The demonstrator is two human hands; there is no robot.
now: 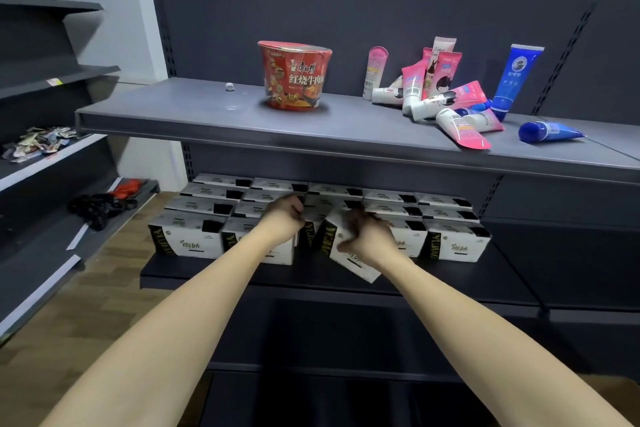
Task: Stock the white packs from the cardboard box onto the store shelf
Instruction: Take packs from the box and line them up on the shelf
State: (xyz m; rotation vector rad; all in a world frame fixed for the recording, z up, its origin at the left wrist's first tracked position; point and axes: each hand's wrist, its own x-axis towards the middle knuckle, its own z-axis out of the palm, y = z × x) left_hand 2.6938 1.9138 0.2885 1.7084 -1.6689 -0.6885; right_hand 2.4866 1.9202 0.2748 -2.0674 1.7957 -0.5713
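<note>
Right hand (363,236) grips tilted white pack (349,255) by its top; left hand (285,218), fingers curled, steadies neighbouring packs beside it. Pack appears light, soft-sided; hold across the top.

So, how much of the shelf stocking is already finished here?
Most looks done: rows of white packs already fill the lower shelf. In hand: the right hand grips one tilted pack at a front-row gap, and the left hand rests on the neighbouring packs. The box is out of view, so what remains is unclear.
</note>
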